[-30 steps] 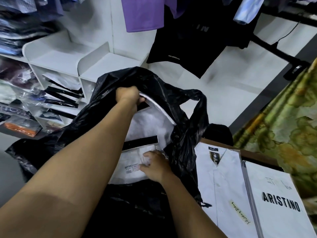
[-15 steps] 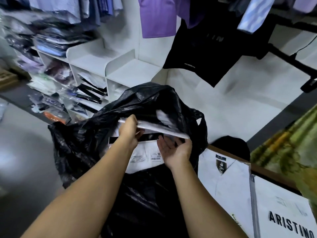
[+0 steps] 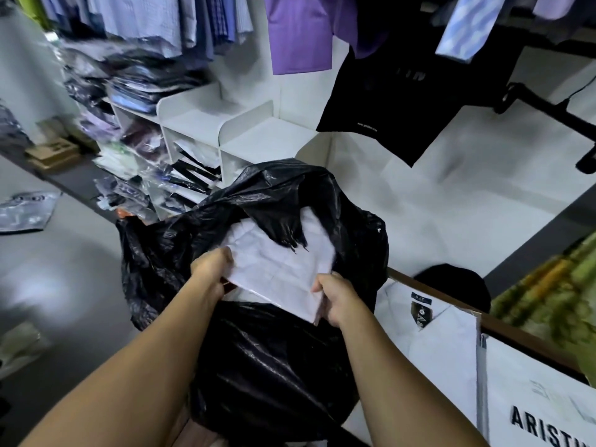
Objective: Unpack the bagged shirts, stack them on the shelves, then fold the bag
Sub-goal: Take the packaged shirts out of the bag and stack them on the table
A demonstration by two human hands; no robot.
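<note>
Item: packaged white shirt [image 3: 283, 269], flat and rectangular, was recorded at centre frame, half drawn out of the mouth of a black plastic bag [image 3: 264, 356]. Its long axis ran from upper left to lower right, with the far end tilted upward and partly covered by a fold of the bag's rim. The near edge was presented toward the camera.

Left hand [image 3: 211, 272]: entered from lower left, forearm extended diagonally, fingers closed on the shirt's left edge, thumb on top. Right hand [image 3: 335, 301]: entered from lower right, forearm raised steeply, fingers curled around the shirt's lower right corner.

Bag: slumped and crumpled, occupying the lower centre of the frame.

White shelves [image 3: 245, 130]: noted at upper centre-left, top compartments bare, lower cubbies and the left side filled with bagged garments. A second packaged shirt [image 3: 432, 343] and a lettered white box [image 3: 532, 401] were noted at lower right. Hanging shirts [image 3: 300, 30] were recorded along the top edge.
</note>
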